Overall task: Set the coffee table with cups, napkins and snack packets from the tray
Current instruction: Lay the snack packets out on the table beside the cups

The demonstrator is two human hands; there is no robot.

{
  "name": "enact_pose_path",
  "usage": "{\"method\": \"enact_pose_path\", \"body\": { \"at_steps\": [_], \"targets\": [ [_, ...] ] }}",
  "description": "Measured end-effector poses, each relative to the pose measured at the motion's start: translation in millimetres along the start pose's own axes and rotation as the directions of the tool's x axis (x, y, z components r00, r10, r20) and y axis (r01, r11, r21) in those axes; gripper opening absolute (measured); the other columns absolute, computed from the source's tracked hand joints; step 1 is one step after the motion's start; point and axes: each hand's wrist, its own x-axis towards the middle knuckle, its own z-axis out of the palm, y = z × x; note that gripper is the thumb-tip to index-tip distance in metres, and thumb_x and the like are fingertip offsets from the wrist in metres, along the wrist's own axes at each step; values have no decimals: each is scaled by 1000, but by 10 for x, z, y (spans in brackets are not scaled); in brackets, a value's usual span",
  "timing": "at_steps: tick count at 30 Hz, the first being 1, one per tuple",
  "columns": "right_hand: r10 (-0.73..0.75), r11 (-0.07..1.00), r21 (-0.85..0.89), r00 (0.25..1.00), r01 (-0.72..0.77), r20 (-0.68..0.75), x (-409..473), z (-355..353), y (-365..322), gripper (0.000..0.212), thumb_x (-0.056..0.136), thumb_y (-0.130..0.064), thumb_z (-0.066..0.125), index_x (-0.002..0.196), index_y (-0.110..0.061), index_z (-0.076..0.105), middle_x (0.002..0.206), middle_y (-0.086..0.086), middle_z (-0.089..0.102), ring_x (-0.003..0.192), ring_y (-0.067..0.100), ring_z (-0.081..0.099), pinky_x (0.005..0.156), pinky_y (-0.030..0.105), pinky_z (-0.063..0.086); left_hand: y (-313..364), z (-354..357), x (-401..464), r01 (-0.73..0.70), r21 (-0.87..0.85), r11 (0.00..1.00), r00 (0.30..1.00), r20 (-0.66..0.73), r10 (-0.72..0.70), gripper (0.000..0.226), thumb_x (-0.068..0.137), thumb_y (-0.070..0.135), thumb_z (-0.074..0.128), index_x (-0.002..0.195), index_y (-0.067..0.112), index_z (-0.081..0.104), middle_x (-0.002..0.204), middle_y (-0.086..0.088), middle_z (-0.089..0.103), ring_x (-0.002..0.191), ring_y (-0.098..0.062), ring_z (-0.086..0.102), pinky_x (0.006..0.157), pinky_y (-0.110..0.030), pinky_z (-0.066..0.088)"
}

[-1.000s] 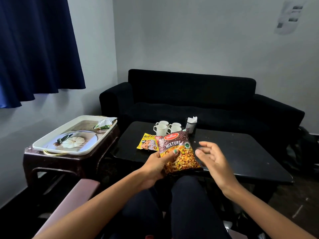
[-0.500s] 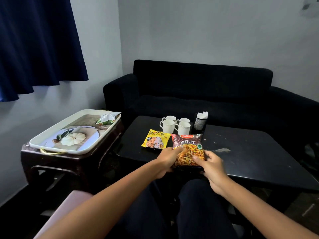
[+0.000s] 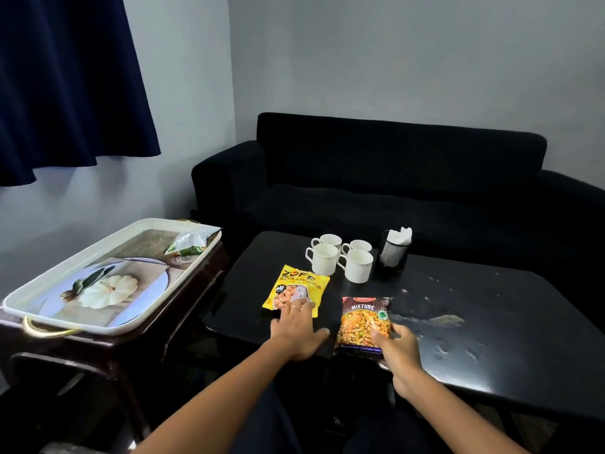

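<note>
Four cups (image 3: pixel 340 258) — three snack packets (image 3: pixel 365 323) — one napkin holder (image 3: pixel 394 250).

**Covered, cropped or too faint to read**

The right hand (image 3: pixel 397 350) covers the near right corner of the Mixture packet (image 3: pixel 363 322), so its grip underneath cannot be seen. The left hand's fingertips (image 3: pixel 296 309) hide the lower edge of the yellow Zoff packet (image 3: pixel 294 288). The small print on both packets is too small to read. The rear two of the four white cups (image 3: pixel 340 258) are partly hidden by the front pair. The mesh holder (image 3: pixel 393 253) conceals most of the napkins (image 3: pixel 402 234). The green-and-white packet (image 3: pixel 190 242) on the tray (image 3: pixel 82 326) is crumpled, its label illegible. The curtain (image 3: pixel 65 80) and sofa (image 3: pixel 393 178) are cut off by the frame's edges.
</note>
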Motion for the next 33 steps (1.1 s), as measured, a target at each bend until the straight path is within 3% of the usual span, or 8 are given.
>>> {"method": "enact_pose_path", "body": {
  "at_steps": [4, 7, 10, 13, 16, 25, 33],
  "targets": [
    [28, 1000, -10, 996, -27, 89, 188, 109, 85, 48, 90, -7, 58, 133, -9, 38, 125, 11, 54, 107, 26, 55, 98, 44, 46, -140, 59, 331, 6, 66, 998, 998, -63, -2, 74, 93, 52, 43, 151, 22, 10, 161, 3, 4, 148, -22, 4, 116, -48, 15],
    [-134, 947, -280, 986, 158, 104, 234, 149, 209, 59, 89, -21, 60, 141, -17, 31, 143, 8, 39, 124, 23, 43, 104, 41, 37, -243, 112, 519, -13, 155, 988, 997, -68, 24, 72, 96, 53, 35, 152, 23, 2, 161, 4, -2, 149, -21, -2, 118, -47, 7],
    [-324, 717, -603, 933, 349, 155, 230, 195, 304, 75, 89, -43, 55, 148, -29, 12, 158, -3, 3, 144, 22, 12, 112, 49, 21, -322, 179, 675, -62, 250, 966, 992, -87, 86, 72, 97, 56, 26, 152, 23, -7, 161, 4, -9, 148, -21, -7, 119, -45, 0],
    [-389, 515, -729, 881, 451, 269, 314, 281, 405, 68, 93, -53, 41, 148, -38, 5, 158, -8, -15, 146, 19, -5, 115, 46, 10, -392, 285, 789, -93, 308, 947, 988, -87, 125, 71, 96, 58, 21, 152, 25, -8, 161, 5, -9, 148, -18, -9, 120, -43, -1],
    [-399, 450, -773, 875, 448, 275, 406, 402, 456, 62, 94, -55, 35, 147, -41, 6, 158, -8, -14, 146, 19, -6, 116, 42, 8, -468, 390, 829, -98, 352, 931, 984, -108, 144, 73, 95, 60, 21, 151, 25, -9, 161, 6, -10, 148, -17, -10, 119, -42, 2],
    [-403, 480, -795, 898, 371, 175, 659, 768, 320, 61, 92, -51, 42, 146, -36, 19, 159, -6, 2, 145, 23, 7, 111, 45, 19, -474, 523, 854, -41, 392, 919, 979, -167, 115, 78, 92, 64, 25, 151, 27, -11, 161, 6, -9, 148, -18, -7, 116, -46, 14],
    [-437, 437, -810, 879, 391, 189, 634, 669, 276, 61, 93, -51, 40, 147, -33, 17, 159, -1, 2, 146, 25, 4, 113, 52, 12, -471, 413, 775, -43, 331, 943, 991, -103, 82, 79, 92, 64, 26, 150, 27, -13, 159, 4, -18, 147, -22, -14, 116, -52, -5]
  ]
}}
